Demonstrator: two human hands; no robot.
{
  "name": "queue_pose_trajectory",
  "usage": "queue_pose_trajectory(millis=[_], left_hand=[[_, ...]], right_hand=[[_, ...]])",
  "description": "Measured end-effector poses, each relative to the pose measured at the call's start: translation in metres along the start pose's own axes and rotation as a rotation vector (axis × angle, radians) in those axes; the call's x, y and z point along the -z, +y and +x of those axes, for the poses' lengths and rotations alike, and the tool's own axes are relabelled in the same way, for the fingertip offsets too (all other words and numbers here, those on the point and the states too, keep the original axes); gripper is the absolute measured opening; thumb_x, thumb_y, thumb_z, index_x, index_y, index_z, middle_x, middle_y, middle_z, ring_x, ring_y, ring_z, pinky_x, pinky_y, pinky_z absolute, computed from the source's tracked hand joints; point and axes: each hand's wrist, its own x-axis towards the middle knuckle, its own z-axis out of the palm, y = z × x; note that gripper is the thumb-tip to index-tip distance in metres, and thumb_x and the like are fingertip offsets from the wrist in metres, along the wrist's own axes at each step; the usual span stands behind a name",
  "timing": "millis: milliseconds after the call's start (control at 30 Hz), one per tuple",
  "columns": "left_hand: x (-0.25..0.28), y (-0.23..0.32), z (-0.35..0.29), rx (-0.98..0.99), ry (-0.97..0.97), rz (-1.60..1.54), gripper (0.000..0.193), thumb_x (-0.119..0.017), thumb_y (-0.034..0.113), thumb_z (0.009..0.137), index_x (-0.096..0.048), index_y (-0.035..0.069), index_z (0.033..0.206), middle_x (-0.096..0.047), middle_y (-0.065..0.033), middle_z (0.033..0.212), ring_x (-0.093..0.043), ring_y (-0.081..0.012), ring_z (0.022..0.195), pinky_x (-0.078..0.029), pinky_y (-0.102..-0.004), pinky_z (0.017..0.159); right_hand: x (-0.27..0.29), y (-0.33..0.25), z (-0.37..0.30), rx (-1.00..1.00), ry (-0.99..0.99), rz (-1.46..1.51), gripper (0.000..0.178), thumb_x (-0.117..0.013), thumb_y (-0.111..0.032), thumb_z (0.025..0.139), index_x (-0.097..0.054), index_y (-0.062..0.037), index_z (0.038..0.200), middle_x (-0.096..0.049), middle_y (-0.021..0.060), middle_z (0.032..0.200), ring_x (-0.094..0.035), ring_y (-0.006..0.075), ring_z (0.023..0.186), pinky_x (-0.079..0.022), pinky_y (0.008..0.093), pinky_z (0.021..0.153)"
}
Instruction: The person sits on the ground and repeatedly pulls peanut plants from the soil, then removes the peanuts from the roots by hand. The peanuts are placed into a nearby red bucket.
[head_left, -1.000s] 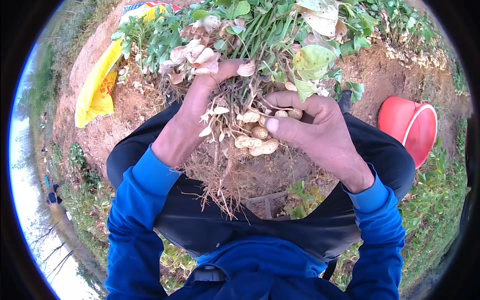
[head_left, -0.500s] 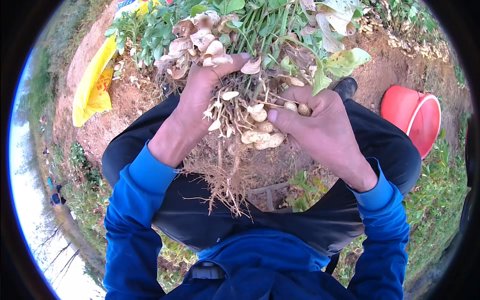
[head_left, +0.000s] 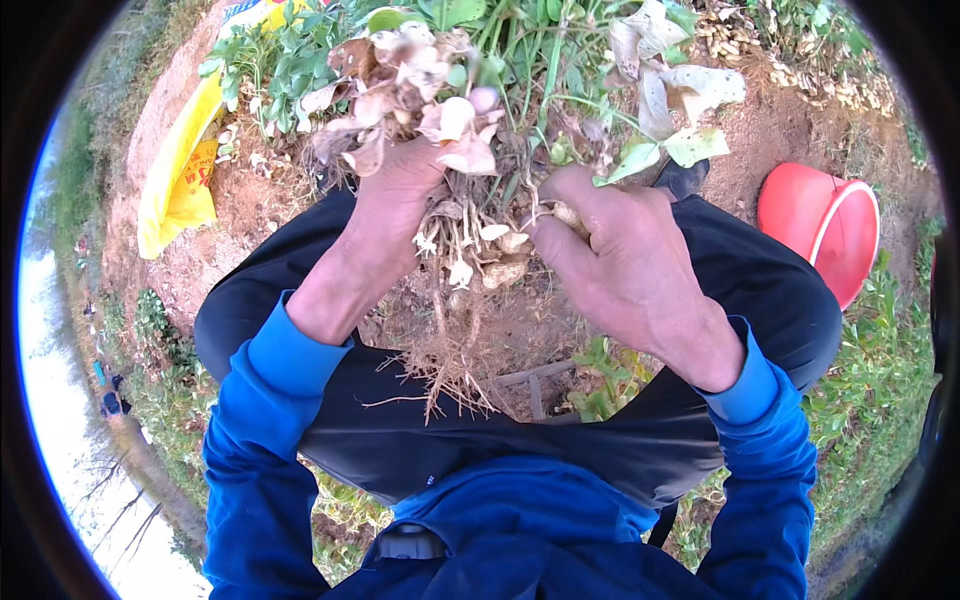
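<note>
A pulled-up peanut plant (head_left: pixel 550 70) spans the space between my knees, its green stems and leaves away from me. Its bare, stringy roots (head_left: pixel 450 370) hang toward my lap. My left hand (head_left: pixel 385 215) is closed round the base of the stems, with its fingertips hidden under dry brown leaves (head_left: pixel 455 125). Pale peanut pods (head_left: pixel 503 272) cluster below the stems, between the two hands. My right hand (head_left: pixel 630 265) is closed at the right side of this cluster, thumb and fingers pinching peanut pods (head_left: pixel 568 216); part of what it holds is hidden.
On the right a red plastic bucket (head_left: pixel 800 215) lies tipped, its mouth facing right. A yellow sack (head_left: pixel 175 190) lies at the left. More pulled plants with peanuts (head_left: pixel 850 85) lie at the far right. My shoe (head_left: pixel 685 175) rests on the reddish soil.
My right hand has shifted slightly left and closed further over the pods. Fewer pods show below the stems. Dry leaves now cover my left thumb, and the plant has turned a little.
</note>
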Motion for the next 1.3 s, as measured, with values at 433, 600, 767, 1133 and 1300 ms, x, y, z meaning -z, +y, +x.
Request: queue_pose_trajectory(millis=[433,600,767,1133,1300], left_hand=[[-0.014,0.004,-0.008,0.465,-0.056,0.130,0.055,-0.072,0.030,0.090,-0.058,0.000,0.134,-0.063,-0.0114,0.131,-0.061,-0.0198,0.117,-0.046,-0.0321,0.104],[-0.013,0.003,0.003,0.188,0.010,0.360,0.036,-0.064,0.014,0.094,-0.058,-0.002,0.126,-0.068,-0.0086,0.115,-0.065,-0.0172,0.104,-0.053,-0.0306,0.091],[-0.002,0.012,-0.003,-0.098,-0.159,1.077,0.029,-0.052,0.004,0.094,-0.059,-0.001,0.121,-0.068,-0.0070,0.108,-0.065,-0.0164,0.098,-0.054,-0.0310,0.084],[0.008,0.034,-0.002,-0.057,0.082,0.183,0.023,-0.066,0.018,0.092,-0.066,-0.002,0.105,-0.072,-0.0125,0.095,-0.071,-0.0185,0.078,-0.059,-0.0282,0.072],[0.008,0.036,-0.009,0.054,-0.054,-0.025,0.029,-0.069,0.021,0.090,-0.068,-0.001,0.109,-0.072,-0.0076,0.099,-0.069,-0.0137,0.083,-0.057,-0.0271,0.074]], right_hand=[[-0.023,0.002,-0.009,0.248,-0.082,-0.117,0.013,-0.058,-0.005,0.085,-0.052,0.0053,0.091,-0.060,0.0234,0.067,-0.063,0.0399,0.059,-0.048,0.0493,0.050],[-0.021,-0.002,-0.009,0.137,0.102,0.012,0.019,-0.061,-0.012,0.088,-0.053,0.0025,0.079,-0.063,0.0243,0.070,-0.063,0.0447,0.063,-0.050,0.0521,0.056],[-0.021,-0.001,-0.012,-0.004,0.023,-0.097,0.019,-0.062,-0.011,0.087,-0.055,0.0038,0.078,-0.062,0.0257,0.065,-0.064,0.0460,0.063,-0.052,0.0521,0.058],[-0.023,0.002,-0.013,-0.264,-0.104,0.640,0.014,-0.061,-0.010,0.097,-0.064,0.0021,0.100,-0.063,0.0097,0.068,-0.064,0.0172,0.057,-0.050,0.0305,0.051],[-0.020,-0.009,-0.013,-0.373,-0.013,1.063,0.015,-0.060,-0.011,0.098,-0.066,0.0011,0.106,-0.065,0.0026,0.081,-0.064,0.0074,0.066,-0.047,0.0206,0.050]])
